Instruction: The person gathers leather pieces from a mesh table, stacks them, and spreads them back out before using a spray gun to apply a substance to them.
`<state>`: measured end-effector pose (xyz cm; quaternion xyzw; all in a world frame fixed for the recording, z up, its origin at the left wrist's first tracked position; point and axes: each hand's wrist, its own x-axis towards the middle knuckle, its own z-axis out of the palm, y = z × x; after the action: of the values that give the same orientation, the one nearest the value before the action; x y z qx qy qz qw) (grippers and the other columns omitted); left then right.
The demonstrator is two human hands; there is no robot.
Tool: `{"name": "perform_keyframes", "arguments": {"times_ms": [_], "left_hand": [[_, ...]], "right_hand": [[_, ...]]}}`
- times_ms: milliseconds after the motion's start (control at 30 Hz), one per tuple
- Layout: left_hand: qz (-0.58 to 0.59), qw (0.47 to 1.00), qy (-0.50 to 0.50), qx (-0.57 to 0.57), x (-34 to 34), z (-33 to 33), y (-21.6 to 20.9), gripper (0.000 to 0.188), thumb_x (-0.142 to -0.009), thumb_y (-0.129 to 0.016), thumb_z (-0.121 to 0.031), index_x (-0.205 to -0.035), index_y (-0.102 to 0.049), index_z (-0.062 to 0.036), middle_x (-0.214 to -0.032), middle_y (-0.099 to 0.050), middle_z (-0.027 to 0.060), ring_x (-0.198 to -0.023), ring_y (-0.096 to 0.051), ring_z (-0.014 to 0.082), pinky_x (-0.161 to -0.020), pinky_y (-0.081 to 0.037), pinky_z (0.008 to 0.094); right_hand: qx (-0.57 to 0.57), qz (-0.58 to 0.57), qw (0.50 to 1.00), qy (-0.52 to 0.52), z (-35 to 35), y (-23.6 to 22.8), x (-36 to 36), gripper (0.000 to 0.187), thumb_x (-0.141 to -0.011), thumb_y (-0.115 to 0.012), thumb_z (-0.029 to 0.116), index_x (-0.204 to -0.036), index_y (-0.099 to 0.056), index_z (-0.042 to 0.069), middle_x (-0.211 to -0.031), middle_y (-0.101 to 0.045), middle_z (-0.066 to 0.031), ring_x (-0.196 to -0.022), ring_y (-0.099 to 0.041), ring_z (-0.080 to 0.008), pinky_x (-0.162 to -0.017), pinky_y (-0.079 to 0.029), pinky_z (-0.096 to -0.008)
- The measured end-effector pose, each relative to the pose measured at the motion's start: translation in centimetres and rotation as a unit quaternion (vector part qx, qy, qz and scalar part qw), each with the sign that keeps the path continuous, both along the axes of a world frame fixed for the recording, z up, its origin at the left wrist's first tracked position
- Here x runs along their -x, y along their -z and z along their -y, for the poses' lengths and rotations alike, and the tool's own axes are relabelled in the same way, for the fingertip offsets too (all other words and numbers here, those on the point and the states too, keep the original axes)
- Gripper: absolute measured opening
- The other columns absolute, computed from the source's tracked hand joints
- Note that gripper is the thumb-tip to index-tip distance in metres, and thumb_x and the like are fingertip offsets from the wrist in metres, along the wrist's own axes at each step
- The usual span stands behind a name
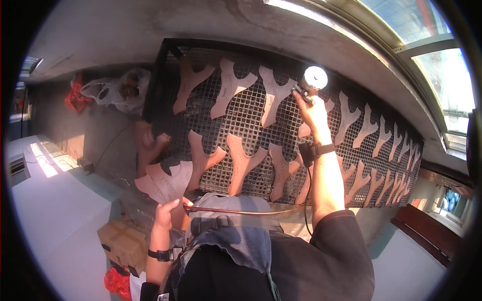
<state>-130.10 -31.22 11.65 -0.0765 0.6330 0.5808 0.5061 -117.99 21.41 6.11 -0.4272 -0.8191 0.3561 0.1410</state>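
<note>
Right hand (312, 108) wraps silver cup-topped spray gun (315, 80), upper right; left hand (167, 214) pinches tan Y-shaped leather-like pieces (169, 183); slack pinch could drop them.

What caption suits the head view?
A spray gun in the right hand, Y-shaped pieces on a grid, more in the left hand.

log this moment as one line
left hand: holds Y-shaped pieces | right hand: holds spray gun | black grid: similar pieces in two rows
</note>
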Motion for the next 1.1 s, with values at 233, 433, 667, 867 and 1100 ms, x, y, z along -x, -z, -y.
{"name": "perform_keyframes", "arguments": {"times_ms": [233,433,667,867,1100], "left_hand": [[0.013,0.999,-0.027,0.024,-0.3,0.2,0.1,0.030,-0.091,-0.058,-0.017,-0.097,-0.072,0.0094,-0.096,-0.075,0.0179,-0.093,-0.070,0.0279,-0.091,-0.053,0.0386],[-0.007,0.999,-0.037,-0.001,-1.1,0.0,-0.7,0.031,-0.091,-0.059,-0.017,-0.098,-0.072,0.0103,-0.098,-0.075,0.0197,-0.094,-0.071,0.0291,-0.091,-0.053,0.0396],[-0.004,0.999,-0.028,-0.018,-0.8,-0.3,-0.6,0.032,-0.091,-0.059,-0.018,-0.097,-0.072,0.0107,-0.098,-0.075,0.0200,-0.094,-0.070,0.0301,-0.092,-0.053,0.0400],[0.013,1.000,-0.025,-0.004,0.0,0.5,0.3,0.034,-0.091,-0.059,-0.020,-0.096,-0.072,0.0108,-0.097,-0.074,0.0199,-0.094,-0.070,0.0299,-0.092,-0.053,0.0400],[-0.004,0.999,0.051,0.000,2.1,-1.0,-0.5,0.040,-0.092,-0.053,-0.024,-0.097,-0.072,0.0106,-0.097,-0.074,0.0192,-0.093,-0.069,0.0277,-0.089,-0.052,0.0388]], "right_hand": [[-0.045,-0.061,0.996,0.039,-3.8,1.1,2.8,0.039,-0.094,-0.070,0.044,-0.105,-0.076,0.006,-0.090,-0.075,-0.0194,-0.087,-0.075,-0.0336,-0.079,-0.056,-0.0385],[0.005,-0.054,0.998,0.033,-3.3,0.8,7.2,0.041,-0.093,-0.072,0.046,-0.104,-0.077,0.007,-0.088,-0.075,-0.0186,-0.085,-0.075,-0.0328,-0.078,-0.056,-0.0385],[0.001,0.013,0.997,-0.081,-1.6,2.8,6.0,0.043,-0.095,-0.068,0.049,-0.100,-0.077,0.007,-0.091,-0.074,-0.0202,-0.087,-0.074,-0.0357,-0.077,-0.057,-0.0420],[0.106,0.032,0.994,-0.015,5.0,-0.7,0.4,0.034,-0.093,-0.074,0.038,-0.101,-0.077,0.005,-0.086,-0.076,-0.0162,-0.081,-0.075,-0.0236,-0.078,-0.055,-0.0354],[0.077,0.072,0.993,-0.049,11.1,0.2,-4.9,0.037,-0.091,-0.076,0.037,-0.080,-0.071,0.002,-0.064,-0.065,-0.0163,-0.060,-0.067,-0.0302,-0.059,-0.051,-0.0367]]}}
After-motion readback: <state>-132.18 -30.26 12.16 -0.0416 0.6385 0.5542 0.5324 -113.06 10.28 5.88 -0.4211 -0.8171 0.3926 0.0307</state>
